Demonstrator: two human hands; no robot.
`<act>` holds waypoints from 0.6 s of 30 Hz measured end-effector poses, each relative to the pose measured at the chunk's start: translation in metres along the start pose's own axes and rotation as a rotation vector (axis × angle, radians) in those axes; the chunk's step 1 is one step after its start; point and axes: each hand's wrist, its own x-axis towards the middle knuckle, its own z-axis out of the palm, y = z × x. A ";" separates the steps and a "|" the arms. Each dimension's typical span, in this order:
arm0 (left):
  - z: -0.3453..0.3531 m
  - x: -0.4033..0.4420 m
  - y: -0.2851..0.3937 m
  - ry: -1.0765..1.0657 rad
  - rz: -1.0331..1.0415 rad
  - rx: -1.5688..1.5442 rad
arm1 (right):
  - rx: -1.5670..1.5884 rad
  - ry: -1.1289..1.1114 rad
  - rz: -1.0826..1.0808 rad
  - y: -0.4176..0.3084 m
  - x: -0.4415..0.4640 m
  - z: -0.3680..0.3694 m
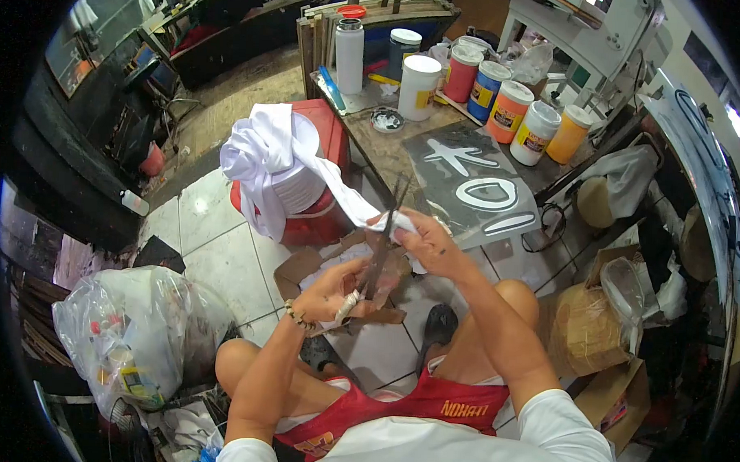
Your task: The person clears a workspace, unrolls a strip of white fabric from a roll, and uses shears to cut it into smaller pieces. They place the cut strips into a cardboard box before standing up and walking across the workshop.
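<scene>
My left hand (pixel 333 295) is closed around the handles of dark scissors (pixel 379 260), whose grip is wrapped in white. The blades point up and away from me, apart at the tips, beside the end of a white cloth (pixel 343 193). My right hand (pixel 427 243) pinches that cloth end just right of the blades. From there the cloth runs up and left to a bunched heap over a white bucket (pixel 297 184), which stands on a red box (pixel 328 136).
An open cardboard box (pixel 299 269) lies on the tiles between my feet and the red box. Paint jars (pixel 509 111) and a lettered dark sheet (pixel 437 172) are on the table ahead. A filled plastic bag (pixel 146 329) sits at the left, a taped carton (pixel 587 328) at the right.
</scene>
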 end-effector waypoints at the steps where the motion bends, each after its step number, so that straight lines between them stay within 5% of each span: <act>1: 0.003 0.003 0.001 0.020 0.090 0.034 | -0.058 -0.023 -0.020 0.006 0.000 0.002; 3: 0.001 0.004 -0.001 0.040 0.177 0.069 | -0.111 -0.045 -0.041 0.013 0.000 0.004; 9: -0.019 -0.005 0.008 0.081 -0.053 0.153 | -0.302 0.017 -0.102 0.027 0.003 -0.013; 13: -0.024 -0.005 0.016 0.155 0.193 0.100 | -0.480 -0.078 -0.190 0.047 0.004 0.001; 18: -0.032 -0.016 0.032 0.253 0.221 0.112 | -0.652 -0.123 -0.239 0.079 0.018 0.025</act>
